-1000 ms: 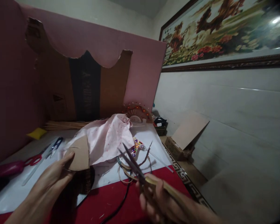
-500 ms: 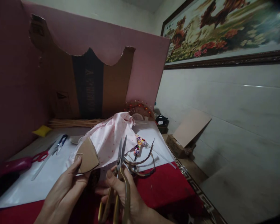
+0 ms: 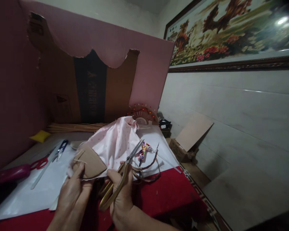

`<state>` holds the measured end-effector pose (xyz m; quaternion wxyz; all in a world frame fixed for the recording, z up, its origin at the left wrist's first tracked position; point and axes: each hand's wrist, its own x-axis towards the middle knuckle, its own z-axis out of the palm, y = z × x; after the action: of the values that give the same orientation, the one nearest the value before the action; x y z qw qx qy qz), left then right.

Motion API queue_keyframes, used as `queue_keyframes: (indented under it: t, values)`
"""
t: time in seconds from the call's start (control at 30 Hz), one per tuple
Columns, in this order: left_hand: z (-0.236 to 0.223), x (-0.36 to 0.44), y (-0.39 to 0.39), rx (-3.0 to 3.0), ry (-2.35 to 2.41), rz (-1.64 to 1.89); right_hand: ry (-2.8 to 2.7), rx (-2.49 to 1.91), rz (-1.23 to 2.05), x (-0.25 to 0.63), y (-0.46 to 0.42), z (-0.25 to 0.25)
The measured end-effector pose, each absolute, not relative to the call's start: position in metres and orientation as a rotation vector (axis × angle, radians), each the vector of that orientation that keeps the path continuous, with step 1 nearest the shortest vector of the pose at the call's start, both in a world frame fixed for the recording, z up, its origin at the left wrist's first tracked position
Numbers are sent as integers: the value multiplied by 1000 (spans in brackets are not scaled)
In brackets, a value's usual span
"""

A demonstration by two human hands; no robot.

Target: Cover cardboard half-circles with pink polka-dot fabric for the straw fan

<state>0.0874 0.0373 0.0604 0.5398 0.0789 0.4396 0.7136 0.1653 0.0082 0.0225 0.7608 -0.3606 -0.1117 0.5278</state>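
Observation:
My left hand pinches a brown wedge-shaped cardboard piece with pink dotted fabric lying over and behind it. My right hand is closed round the gold handles of a pair of scissors. Their blades point up and to the right, over the fabric's lower edge, with the tips near a small colourful patterned piece. Both hands sit close together above the red table edge.
A white sheet covers the table, with red-handled scissors, small snips, a ruler and a magenta handle at left. Curved brown strips lie right of the hands. A pink-faced cardboard board stands behind; a cardboard box sits on the floor.
My right hand swung the gold scissors in from the right to beside the cardboard piece, blades now angled up-right. My left hand shifted the cardboard slightly lower and closer.

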Motion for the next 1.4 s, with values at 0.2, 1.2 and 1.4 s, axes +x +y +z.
queue_keyframes:
  t: [0.2,1.2,1.4]
  values:
    - [53,91,52,151,1001,1686,-239,-936,1187,175,0,31]
    - [37,98,48,116,1068,1643,-336,-917,1188,176,10,-3]
    - [37,101,50,110,1127,1684,-350,-858,1234,181,-1,9]
